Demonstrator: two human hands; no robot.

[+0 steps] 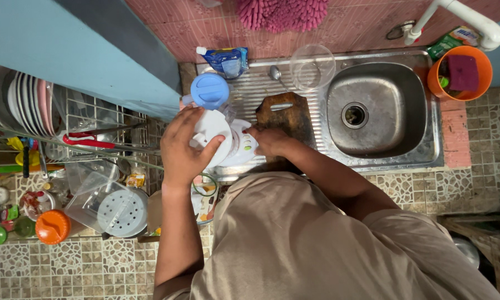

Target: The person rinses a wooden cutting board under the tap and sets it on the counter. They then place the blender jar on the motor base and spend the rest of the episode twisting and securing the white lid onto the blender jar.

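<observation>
At a steel sink counter (261,83), seen from above: left hand (184,147) curled over a white blender base (227,141), thumb and fingers closed on its top; right hand (269,141) pressed to the base's right side by the buttons, fingers bent, grip not clear. Blue lid (209,90) just beyond the base; dark wooden cutting board (286,114) on the ribbed drainboard to the right. Clear bowl (312,66), apparently empty, and a spoon (276,74) at the far edge. Sink basin (372,108) empty and open. Orange tub (460,72) far right, holding a maroon sponge. Blue-and-white refill pouch (226,59) against the pink tile wall. Dish rack (50,111) crowded at left, plates on edge
</observation>
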